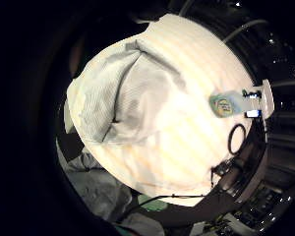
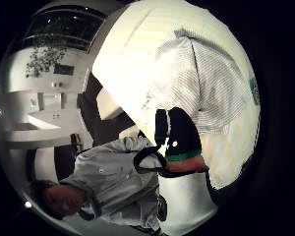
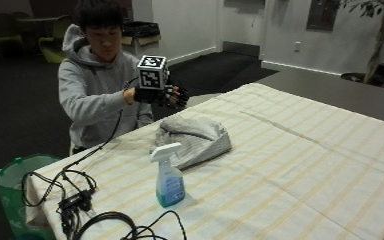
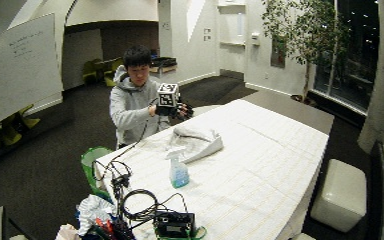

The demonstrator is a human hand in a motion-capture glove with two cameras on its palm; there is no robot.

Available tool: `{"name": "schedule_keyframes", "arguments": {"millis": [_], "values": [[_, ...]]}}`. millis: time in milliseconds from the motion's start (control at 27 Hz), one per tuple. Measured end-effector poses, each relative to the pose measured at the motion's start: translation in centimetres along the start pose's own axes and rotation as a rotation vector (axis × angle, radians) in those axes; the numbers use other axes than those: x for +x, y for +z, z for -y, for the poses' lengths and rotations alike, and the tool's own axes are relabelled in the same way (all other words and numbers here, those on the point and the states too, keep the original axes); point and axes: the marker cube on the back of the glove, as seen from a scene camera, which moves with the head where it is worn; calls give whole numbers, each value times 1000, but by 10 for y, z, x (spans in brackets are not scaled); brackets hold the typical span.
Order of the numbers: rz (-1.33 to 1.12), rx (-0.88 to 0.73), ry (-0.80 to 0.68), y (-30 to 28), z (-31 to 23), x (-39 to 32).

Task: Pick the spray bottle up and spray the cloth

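A clear spray bottle with blue liquid and a white trigger head stands upright on the striped tablecloth, near the table's front edge. It also shows in the wide view as the bottle and in the little finger side palm view as the bottle. A crumpled grey cloth lies heaped just behind it, the same cloth filling the palm views. My gloved right hand hovers in the air above the table's far edge, behind the cloth, fingers spread and holding nothing.
Black cables lie coiled on the table's near left corner. A green bin stands beside that corner. The person sits at the table's far side.
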Motion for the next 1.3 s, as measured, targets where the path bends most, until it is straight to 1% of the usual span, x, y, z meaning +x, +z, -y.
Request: {"name": "schedule_keyframes", "arguments": {"millis": [222,556,778,1001,1149,1297], "values": [[9,30,-8,2,-7,0],[26,129,-13,-7,-23,18],[22,248,30,-20,-38,56],[20,412,107,-28,-53,104],[67,514,162,-32,-58,140],[157,567,205,-30,-56,171]]}}
